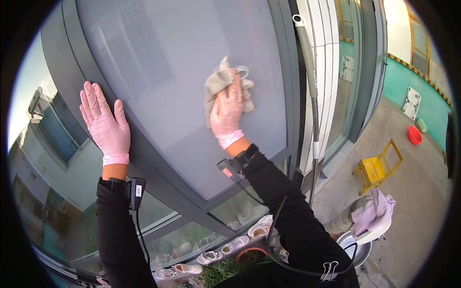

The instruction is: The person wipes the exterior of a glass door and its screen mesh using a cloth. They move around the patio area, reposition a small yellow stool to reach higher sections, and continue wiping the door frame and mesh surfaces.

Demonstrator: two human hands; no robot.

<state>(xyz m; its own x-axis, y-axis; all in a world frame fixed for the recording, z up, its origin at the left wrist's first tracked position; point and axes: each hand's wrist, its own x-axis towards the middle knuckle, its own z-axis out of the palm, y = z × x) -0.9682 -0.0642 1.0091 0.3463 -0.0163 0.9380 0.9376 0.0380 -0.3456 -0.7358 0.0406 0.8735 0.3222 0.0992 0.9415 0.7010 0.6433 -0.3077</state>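
Observation:
A window screen (187, 144) in a dark grey metal frame (281, 72) stands before me. My right hand (228, 104), in a pink glove, presses a crumpled greyish cloth (218, 81) against the mesh, right of its middle. Flat on the frame's left upright lies my left hand (106, 122), also gloved in pink, palm down with the thumb apart and nothing in it. Both wrists wear black devices with cables.
A long pole (315, 118) leans beside the white tiled wall. Shoes (236, 244) line the sill below, near a plant pot (252, 255). At right are a yellow chair (372, 171), a lilac towel (374, 212), a metal basin (364, 253) and a red basin (414, 135).

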